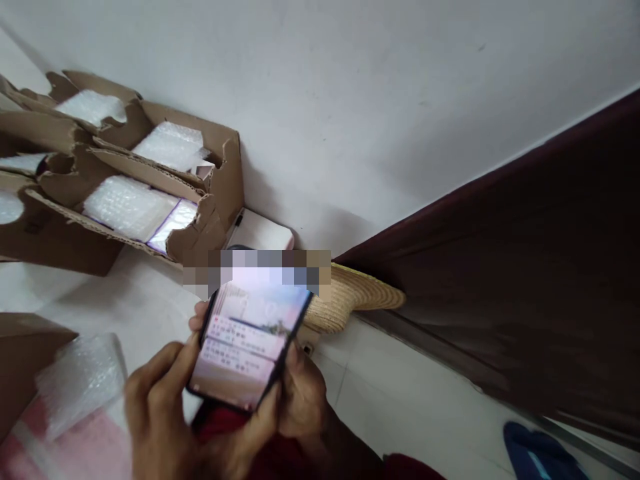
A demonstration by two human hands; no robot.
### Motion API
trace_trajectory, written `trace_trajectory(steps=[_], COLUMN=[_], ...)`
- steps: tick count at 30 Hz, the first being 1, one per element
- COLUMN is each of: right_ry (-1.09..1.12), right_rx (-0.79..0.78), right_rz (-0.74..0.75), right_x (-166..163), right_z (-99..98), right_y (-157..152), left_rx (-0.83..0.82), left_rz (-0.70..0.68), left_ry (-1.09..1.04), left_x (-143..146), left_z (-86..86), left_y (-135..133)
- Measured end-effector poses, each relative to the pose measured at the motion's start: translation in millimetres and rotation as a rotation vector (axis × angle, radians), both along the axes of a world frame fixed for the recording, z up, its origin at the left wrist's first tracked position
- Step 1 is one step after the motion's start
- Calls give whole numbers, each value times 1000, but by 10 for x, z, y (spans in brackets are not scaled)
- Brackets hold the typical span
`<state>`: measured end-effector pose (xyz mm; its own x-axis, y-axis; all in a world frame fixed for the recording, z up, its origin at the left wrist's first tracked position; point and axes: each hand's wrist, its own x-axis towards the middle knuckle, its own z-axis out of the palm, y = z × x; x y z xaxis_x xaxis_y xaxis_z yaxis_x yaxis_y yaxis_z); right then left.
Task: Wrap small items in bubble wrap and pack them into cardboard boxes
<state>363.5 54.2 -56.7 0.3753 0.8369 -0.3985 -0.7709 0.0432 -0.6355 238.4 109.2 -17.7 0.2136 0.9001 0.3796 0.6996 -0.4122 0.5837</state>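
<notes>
A smartphone (245, 360) with a dark case is held tilted, its lit screen facing up toward me. On the screen I see a picture background and lines of text too blurred to read. My left hand (175, 420) grips the phone's lower left edge, with the thumb side stretching under its bottom end. My right hand (305, 397) is closed around the right side, part of it hidden behind the phone. Fingertips also show at the phone's upper left edge. The top of the phone is covered by a pixelated patch.
Cardboard bins (227, 167) holding bubble-wrapped packs (130, 207) stand at left against the white wall. Beyond the phone are a white box (263, 230) and a straw hat (345, 297). A bubble-wrap piece (83, 380) lies lower left; a dark curtain (525, 267) and blue slipper (537, 453) are right.
</notes>
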Motion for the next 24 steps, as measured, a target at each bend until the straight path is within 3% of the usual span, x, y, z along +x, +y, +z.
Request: trace_trajectory(steps=[3,6,12,17,21,24], right_ry=[118,125,-107,-221,-303,-405], right_rx=[61,71,1,-50,-178,-171], right_rz=[5,-27,-221,-262,-339,-350], right_x=[75,188,469,607,625,659], right_z=[-17,-152,-504,-589,-626,-633], right_y=[258,451,550,554,581,572], left_rx=[116,45,65,52,36,28], left_rz=[-162,-270,-351,-325,-312,-288], left_ry=[76,62,192,281,306,307], left_x=[372,558,837,1047,1146,1201], left_z=[-188,-479,-879,-1006,-1029,-1044], left_y=[113,342,722,840,893,942])
